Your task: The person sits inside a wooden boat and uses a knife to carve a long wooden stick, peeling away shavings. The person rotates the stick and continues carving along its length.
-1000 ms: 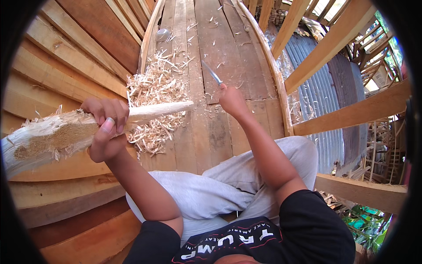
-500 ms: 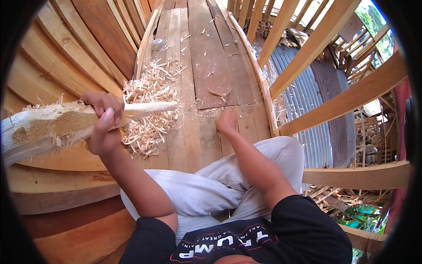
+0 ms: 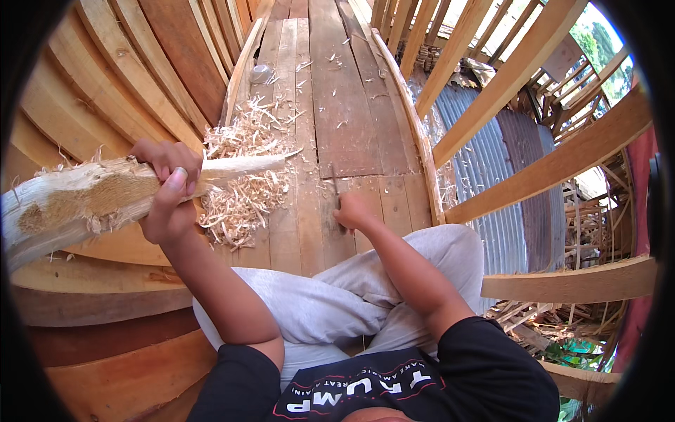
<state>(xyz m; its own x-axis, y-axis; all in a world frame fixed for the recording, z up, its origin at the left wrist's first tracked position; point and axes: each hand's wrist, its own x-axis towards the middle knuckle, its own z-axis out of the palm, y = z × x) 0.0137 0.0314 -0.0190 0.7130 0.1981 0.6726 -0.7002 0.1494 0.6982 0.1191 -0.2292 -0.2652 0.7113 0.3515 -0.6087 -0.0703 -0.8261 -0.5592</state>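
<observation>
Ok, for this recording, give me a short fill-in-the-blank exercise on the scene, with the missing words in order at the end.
1. The left hand grips the pale wooden piece, whose narrow end points to the picture's ______.
2. The right hand holds a knife, its blade pointing ______ from the person's body.
3. The heaped wood shavings lie nearer the ______ hand than the other.
4. The person's short sleeves are ______ in colour.

Missing words: right; away; left; black.
</observation>
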